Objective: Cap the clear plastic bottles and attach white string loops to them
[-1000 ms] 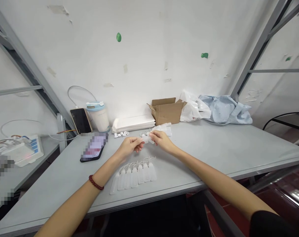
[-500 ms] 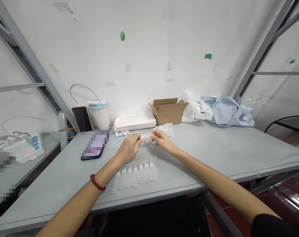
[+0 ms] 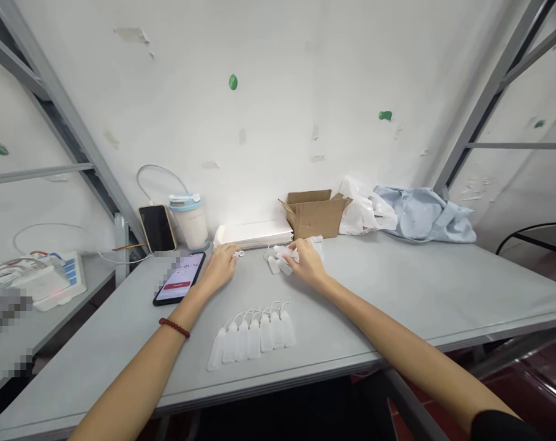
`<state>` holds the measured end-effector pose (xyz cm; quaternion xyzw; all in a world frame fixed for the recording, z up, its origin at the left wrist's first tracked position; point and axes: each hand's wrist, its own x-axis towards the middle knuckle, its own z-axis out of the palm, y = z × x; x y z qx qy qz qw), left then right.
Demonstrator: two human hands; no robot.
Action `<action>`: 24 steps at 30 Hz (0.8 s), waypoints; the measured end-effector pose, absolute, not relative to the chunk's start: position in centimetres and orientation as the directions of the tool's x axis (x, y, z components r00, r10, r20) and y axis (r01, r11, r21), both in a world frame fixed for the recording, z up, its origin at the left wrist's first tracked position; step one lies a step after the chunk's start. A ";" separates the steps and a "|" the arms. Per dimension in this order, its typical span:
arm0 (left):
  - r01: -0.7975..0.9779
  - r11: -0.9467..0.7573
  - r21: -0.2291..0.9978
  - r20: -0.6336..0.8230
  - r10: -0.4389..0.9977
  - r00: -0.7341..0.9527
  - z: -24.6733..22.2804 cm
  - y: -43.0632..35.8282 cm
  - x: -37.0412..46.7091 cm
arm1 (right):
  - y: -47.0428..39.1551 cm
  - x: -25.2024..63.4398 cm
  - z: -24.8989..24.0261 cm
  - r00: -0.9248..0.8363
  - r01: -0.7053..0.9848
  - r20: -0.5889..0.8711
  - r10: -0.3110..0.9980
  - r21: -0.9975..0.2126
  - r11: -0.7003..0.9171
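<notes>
My left hand [image 3: 220, 267] is at the back of the table with its fingers curled together on small white caps [image 3: 239, 253], most of them hidden beneath it. My right hand [image 3: 308, 264] is farther right, thumb and fingers closed about a small translucent plastic bottle [image 3: 285, 265]. Another such bottle [image 3: 273, 265] is just left of it, and more translucent pieces [image 3: 315, 246] show behind the knuckles. Nearer the front edge, several squeeze bottles [image 3: 254, 337] lie side by side in a row, thin bent tubes pointing away from me.
A lit phone [image 3: 180, 278] lies left of my left hand; a second phone [image 3: 157, 228] leans by a blue-lidded cup [image 3: 188, 223]. Along the wall are a stack of white sheets [image 3: 255, 231], an open cardboard box [image 3: 318, 217], a white plastic bag [image 3: 364, 211] and light-blue cloth [image 3: 422, 214].
My hands have come apart from the piece they held together. The left one moved left onto the caps; the right stays by the loose bottles. The view has tilted slightly.
</notes>
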<state>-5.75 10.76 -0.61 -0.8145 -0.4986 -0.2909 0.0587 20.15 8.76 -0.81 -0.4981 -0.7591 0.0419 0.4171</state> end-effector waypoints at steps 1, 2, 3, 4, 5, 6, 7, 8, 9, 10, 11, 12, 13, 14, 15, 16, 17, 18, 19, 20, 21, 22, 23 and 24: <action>0.839 -0.511 0.185 0.521 0.775 0.357 -1.0 11.0 -5.7 | 8.9 20.2 -0.9 -0.167 0.741 0.602 0.781 -0.446 0.502; 0.834 -0.522 0.180 0.513 0.773 0.373 -1.4 11.1 -5.6 | 9.0 20.2 -1.0 -0.174 0.753 0.613 0.770 -0.421 0.506; 0.830 -0.529 0.176 0.506 0.772 0.384 -1.7 11.3 -5.5 | 9.0 20.2 -1.0 -0.176 0.757 0.624 0.761 -0.408 0.510; 0.829 -0.532 0.174 0.500 0.773 0.391 -2.0 11.4 -5.4 | 9.0 20.3 -0.9 -0.171 0.755 0.633 0.755 -0.408 0.513; 0.827 -0.535 0.174 0.496 0.773 0.396 -2.3 11.5 -5.3 | 9.0 20.3 -0.9 -0.165 0.747 0.637 0.753 -0.418 0.517; 0.825 -0.538 0.173 0.493 0.773 0.400 -2.5 11.6 -5.3 | 9.0 20.4 -0.8 -0.160 0.734 0.633 0.757 -0.436 0.520; 0.823 -0.540 0.173 0.490 0.772 0.404 -2.7 11.7 -5.3 | 8.9 20.4 -0.6 -0.159 0.717 0.622 0.767 -0.461 0.523; 0.822 -0.543 0.173 0.488 0.772 0.407 -2.8 11.8 -5.3 | 8.8 20.5 -0.4 -0.158 0.695 0.607 0.779 -0.491 0.524; 0.820 -0.545 0.172 0.487 0.771 0.410 -2.8 11.8 -5.4 | 8.7 20.6 -0.1 -0.158 0.672 0.592 0.790 -0.522 0.525; 0.819 -0.548 0.172 0.487 0.770 0.413 -2.8 11.9 -5.4 | 8.6 20.6 0.1 -0.156 0.647 0.580 0.800 -0.552 0.526; 0.818 -0.548 0.172 0.487 0.769 0.413 -2.8 11.9 -5.5 | 8.5 20.7 0.4 -0.148 0.622 0.573 0.806 -0.580 0.526; 0.819 -0.547 0.172 0.489 0.769 0.411 -2.8 12.0 -5.5 | 8.4 20.8 0.7 -0.133 0.599 0.569 0.812 -0.606 0.523; 0.820 -0.545 0.174 0.490 0.770 0.408 -2.8 12.0 -5.6 | 8.2 21.0 1.0 -0.115 0.575 0.566 0.817 -0.632 0.519; 0.822 -0.542 0.175 0.491 0.772 0.404 -2.8 12.0 -5.6 | 8.1 21.1 1.3 -0.101 0.547 0.559 0.823 -0.660 0.515; 0.823 -0.539 0.177 0.491 0.774 0.401 -2.8 12.0 -5.6 | 8.0 21.2 1.7 -0.097 0.515 0.547 0.832 -0.687 0.512; 0.824 -0.537 0.179 0.488 0.776 0.400 -2.8 12.0 -5.6 | 7.8 21.4 2.0 -0.108 0.478 0.527 0.843 -0.716 0.509; 0.825 -0.535 0.181 0.483 0.779 0.400 -2.8 11.9 -5.6 | 7.5 21.5 2.4 -0.141 0.435 0.494 0.858 -0.747 0.502; 0.826 -0.534 0.183 0.476 0.783 0.401 -2.8 11.9 -5.5 | 7.2 21.6 2.8 -0.196 0.393 0.448 0.872 -0.779 0.489; 0.826 -0.533 0.184 0.470 0.786 0.402 -2.8 11.8 -5.5 | 6.8 21.7 3.2 -0.269 0.352 0.388 0.882 -0.812 0.465; 0.826 -0.533 0.186 0.463 0.789 0.405 -2.7 11.8 -5.4 | 6.3 21.8 3.6 -0.352 0.319 0.317 0.881 -0.844 0.431; 0.827 -0.531 0.187 0.461 0.791 0.403 -2.6 11.7 -5.4 | 5.8 21.8 4.0 -0.432 0.298 0.256 0.865 -0.864 0.405; 0.831 -0.524 0.187 0.465 0.792 0.396 -2.6 11.6 -5.4 | 5.4 21.8 4.3 -0.494 0.285 0.212 0.843 -0.877 0.387; 0.837 -0.514 0.187 0.473 0.794 0.382 -2.5 11.6 -5.4 | 5.0 21.8 4.6 -0.550 0.279 0.173 0.817 -0.884 0.375; 0.846 -0.499 0.187 0.483 0.797 0.363 -2.4 11.5 -5.4 | 4.6 21.7 4.8 -0.600 0.283 0.136 0.788 -0.885 0.369</action>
